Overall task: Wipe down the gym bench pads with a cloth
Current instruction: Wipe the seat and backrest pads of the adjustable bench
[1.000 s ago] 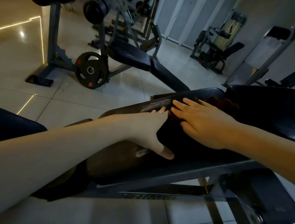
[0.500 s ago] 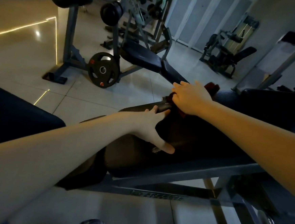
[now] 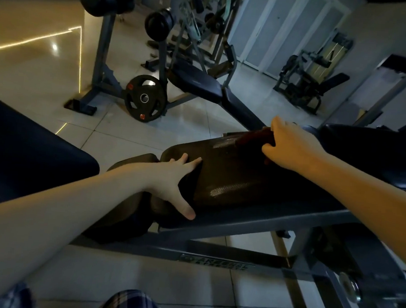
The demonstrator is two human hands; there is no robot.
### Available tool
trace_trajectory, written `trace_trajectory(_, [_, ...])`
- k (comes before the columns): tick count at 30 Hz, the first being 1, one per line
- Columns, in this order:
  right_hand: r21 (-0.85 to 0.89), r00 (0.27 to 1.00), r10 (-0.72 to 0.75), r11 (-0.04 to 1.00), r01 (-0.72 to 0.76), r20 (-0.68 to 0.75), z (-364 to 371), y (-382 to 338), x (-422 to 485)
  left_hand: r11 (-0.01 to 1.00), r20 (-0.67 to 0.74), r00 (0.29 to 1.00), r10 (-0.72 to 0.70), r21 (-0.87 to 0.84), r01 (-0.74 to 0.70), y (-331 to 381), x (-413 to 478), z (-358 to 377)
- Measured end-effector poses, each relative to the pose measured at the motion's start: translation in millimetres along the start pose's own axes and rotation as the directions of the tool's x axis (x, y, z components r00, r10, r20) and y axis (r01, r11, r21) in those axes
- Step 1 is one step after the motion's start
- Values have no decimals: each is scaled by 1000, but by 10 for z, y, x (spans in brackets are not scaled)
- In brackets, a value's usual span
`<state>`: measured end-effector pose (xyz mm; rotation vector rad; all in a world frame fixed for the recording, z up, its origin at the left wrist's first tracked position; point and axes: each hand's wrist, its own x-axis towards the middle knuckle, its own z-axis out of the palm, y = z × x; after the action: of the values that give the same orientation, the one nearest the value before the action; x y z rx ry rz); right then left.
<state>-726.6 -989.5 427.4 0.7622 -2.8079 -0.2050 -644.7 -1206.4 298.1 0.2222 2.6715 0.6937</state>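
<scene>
Observed from the floor beside the machine. Over the last second the right hand (image 3: pixel 292 146) has carried the dark red cloth (image 3: pixel 253 137) from the middle of the bench pad (image 3: pixel 239 178) out to its far edge. It now sits there with fingers bent down over the cloth, holding it bunched against the rim. The left hand (image 3: pixel 174 185) has slid toward the pad's left end and lies spread flat, fingers on top and thumb down the near side, gripping nothing, only steadying.

Finding: one stroke across the pad's width looks complete. Shiny streaks on the surface may be dampness, but the light is too dim to be sure. The part under the bracing hand, and the neighbouring dark pads to left and right, appear not yet reached.

Writing: the maker's plate (image 3: pixel 215 261) on the steel frame below the pad reads "ARSENAL"; the smaller line beneath is too blurred to read. The weight plate (image 3: pixel 145 98) at far left shows red marks, no legible text
</scene>
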Motion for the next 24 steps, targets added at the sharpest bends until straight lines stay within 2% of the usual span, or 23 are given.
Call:
trace_trajectory(3, [87,995,72,993,-77,65,-201,-7,66,1000,-15,1000,-17,-1,17,19,-9,6])
trace_trajectory(6, [322,969,229,914,-248,97,-499,8,152,1000,-18,999,-28,-9,28,42,-35,5])
trace_trajectory(8, [516,934,316,779,-356,167,-645,-23,180,999,-11,999,-46,-3,46,73,-54,-18])
trace_trajectory(10, [669,900,340,606,-431,272,-737,-79,188,998,3,998,-68,13,68,115,-68,-50])
trace_trajectory(13, [803,849,206,277,-527,486,-799,-128,189,996,14,997,-80,47,79,169,-89,-78])
trace_trajectory(14, [812,837,155,204,-547,525,-802,-139,178,995,14,997,-76,60,75,177,-95,-79])
trace_trajectory(17, [802,812,127,130,-583,570,-741,-140,146,995,12,998,-67,71,66,175,-106,-76])
trace_trajectory(19, [808,815,159,126,-576,557,-707,-126,126,996,13,998,-68,56,67,169,-102,-76])
trace_trajectory(21, [845,863,247,211,-492,441,-718,-124,128,996,19,997,-75,39,75,168,-93,-78])
trace_trajectory(22, [855,896,298,308,-418,331,-731,-130,128,996,24,997,-79,35,78,171,-88,-79])
trace_trajectory(23, [820,926,322,464,-334,195,-758,-144,109,996,28,996,-81,36,80,176,-81,-81])
trace_trajectory(24, [693,956,289,679,-243,52,-788,-163,74,996,30,996,-82,42,81,182,-75,-79])
